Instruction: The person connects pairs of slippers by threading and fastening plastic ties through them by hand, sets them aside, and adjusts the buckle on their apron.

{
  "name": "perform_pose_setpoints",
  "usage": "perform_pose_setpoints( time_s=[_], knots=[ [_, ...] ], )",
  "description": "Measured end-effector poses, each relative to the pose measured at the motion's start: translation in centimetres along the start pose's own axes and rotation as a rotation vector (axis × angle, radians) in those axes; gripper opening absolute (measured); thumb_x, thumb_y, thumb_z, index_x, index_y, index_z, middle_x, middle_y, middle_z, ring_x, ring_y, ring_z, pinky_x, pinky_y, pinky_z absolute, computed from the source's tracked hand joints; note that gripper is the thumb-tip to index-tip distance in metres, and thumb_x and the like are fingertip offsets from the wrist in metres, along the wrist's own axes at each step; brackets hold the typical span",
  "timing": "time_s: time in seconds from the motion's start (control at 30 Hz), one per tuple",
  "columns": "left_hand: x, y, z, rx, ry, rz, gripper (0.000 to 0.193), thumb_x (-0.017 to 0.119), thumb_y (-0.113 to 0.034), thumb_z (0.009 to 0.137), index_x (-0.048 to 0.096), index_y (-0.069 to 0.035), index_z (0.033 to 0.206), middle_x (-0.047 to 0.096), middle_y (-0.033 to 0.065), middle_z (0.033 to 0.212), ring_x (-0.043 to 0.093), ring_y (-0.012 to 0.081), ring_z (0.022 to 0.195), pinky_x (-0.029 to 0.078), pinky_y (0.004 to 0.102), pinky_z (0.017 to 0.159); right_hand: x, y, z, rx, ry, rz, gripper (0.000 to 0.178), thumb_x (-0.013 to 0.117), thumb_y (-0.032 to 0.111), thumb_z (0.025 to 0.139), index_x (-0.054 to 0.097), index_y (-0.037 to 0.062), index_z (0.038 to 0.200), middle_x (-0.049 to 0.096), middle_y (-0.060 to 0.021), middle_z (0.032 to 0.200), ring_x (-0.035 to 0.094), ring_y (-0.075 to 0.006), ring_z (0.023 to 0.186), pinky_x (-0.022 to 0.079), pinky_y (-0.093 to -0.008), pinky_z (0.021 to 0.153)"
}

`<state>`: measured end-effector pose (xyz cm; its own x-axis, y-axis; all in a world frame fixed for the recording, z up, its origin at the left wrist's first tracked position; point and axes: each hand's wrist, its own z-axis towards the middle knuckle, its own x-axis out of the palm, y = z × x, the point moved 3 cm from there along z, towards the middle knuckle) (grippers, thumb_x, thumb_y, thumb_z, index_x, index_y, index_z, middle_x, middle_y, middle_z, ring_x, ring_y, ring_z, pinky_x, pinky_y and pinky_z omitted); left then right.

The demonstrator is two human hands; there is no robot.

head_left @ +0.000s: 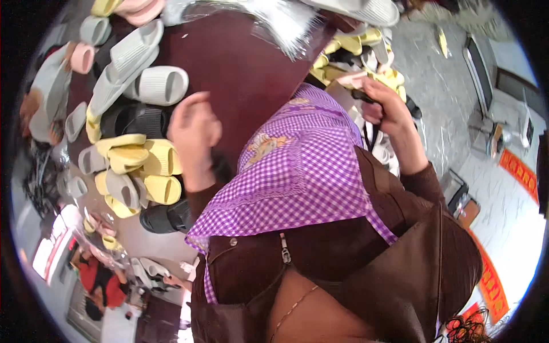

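Observation:
My left hand (194, 128) is raised over the near left part of a dark red table, beside a pile of slippers. It is smeared by motion, so its finger position is unclear, and I see nothing plainly held in it. Nearest to it are a black slipper (143, 122), a pale grey slipper (164, 86) and yellow slippers (162, 157). At the table's right edge my right hand (392, 106) is closed on a small black thing (362, 96). A dark strip hangs beneath its fingers. What the black thing is, I cannot make out.
The dark red table (231, 54) carries clear plastic bags (286, 26) at its far side. More yellow, pink and white slippers (366, 43) are heaped beyond its right edge. Another person in red (100, 280) is at lower left. A purple checked apron (309, 177) covers my front.

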<state>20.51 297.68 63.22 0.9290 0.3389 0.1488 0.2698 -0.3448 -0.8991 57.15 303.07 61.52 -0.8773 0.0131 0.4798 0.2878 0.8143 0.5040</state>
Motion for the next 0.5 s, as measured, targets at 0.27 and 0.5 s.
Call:
perform_pose_setpoints(
  time_s=[0.27,0.5],
  knots=[
    [-14.7,-10.6,-16.7,0.597,-0.184,-0.486,0.035,0.041,-0.035,0.099,0.048,-0.003,0.111,0.034,-0.0015,0.062,0.026,0.0081,0.037,0.024,0.0248,0.031,-1.4,-2.0,-5.2,0.349,0.269,-0.644,0.028,0.064,0.013,0.085,0.058,-0.0001,0.109,0.064,-0.0027,0.084,0.058,-0.0083,0.066,0.047,-0.0228,0.058],
    [-15.1,-15.8,-27.5,0.859,-0.425,-0.342,0.036,0.036,-0.039,0.100,0.040,-0.004,0.099,0.033,0.0006,0.063,0.028,0.0121,0.042,0.026,0.0252,0.039,-4.9,-3.1,-2.9,0.618,0.453,-0.595,0.022,0.061,0.012,0.087,0.058,0.0012,0.106,0.063,-0.0004,0.087,0.056,-0.0095,0.081,0.046,-0.0238,0.074]
  ],
)
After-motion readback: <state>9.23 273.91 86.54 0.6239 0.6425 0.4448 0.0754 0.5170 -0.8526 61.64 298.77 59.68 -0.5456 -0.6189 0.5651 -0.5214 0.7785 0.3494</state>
